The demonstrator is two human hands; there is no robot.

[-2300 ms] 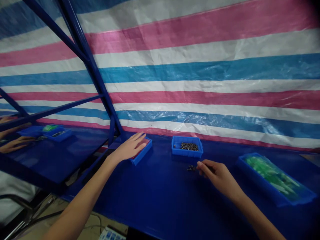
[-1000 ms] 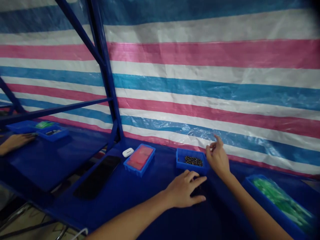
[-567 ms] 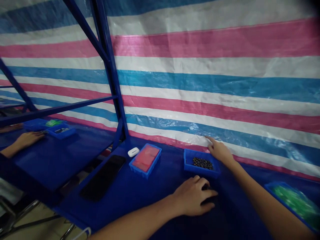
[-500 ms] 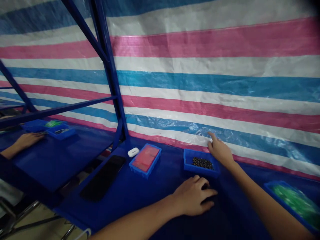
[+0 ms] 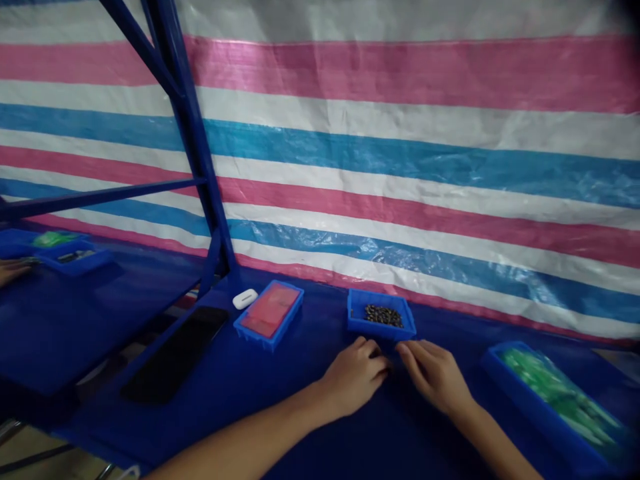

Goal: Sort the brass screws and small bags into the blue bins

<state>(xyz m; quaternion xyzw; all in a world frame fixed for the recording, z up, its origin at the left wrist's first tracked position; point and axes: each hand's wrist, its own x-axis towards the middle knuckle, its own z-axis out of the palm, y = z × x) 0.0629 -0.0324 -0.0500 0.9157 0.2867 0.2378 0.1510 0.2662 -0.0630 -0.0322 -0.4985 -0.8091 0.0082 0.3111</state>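
Observation:
My left hand [image 5: 356, 377] rests low over the blue table, its fingers curled together and pointing right. Whatever may be between its fingertips is too small and dark to make out. Just across a narrow gap, my right hand [image 5: 436, 375] points left with thumb and fingers drawn close; I cannot make out anything in them. Directly beyond both hands stands a small blue bin [image 5: 380, 328] holding a heap of small dark metallic parts [image 5: 384, 315].
Left of the bin are a blue tray with pink pieces [image 5: 271, 310], a white earbud case [image 5: 245, 299] and a black phone [image 5: 175, 353]. A bin of green plastic packets [image 5: 557, 393] stands at right. A blue frame post [image 5: 193, 133] and striped sheet [image 5: 400, 167] rise behind. A co-worker's hand [image 5: 13, 270] shows far left.
My right hand has come down from beside the bin towards my left hand. My left hand's spread fingers have curled in. The view has turned slightly right.

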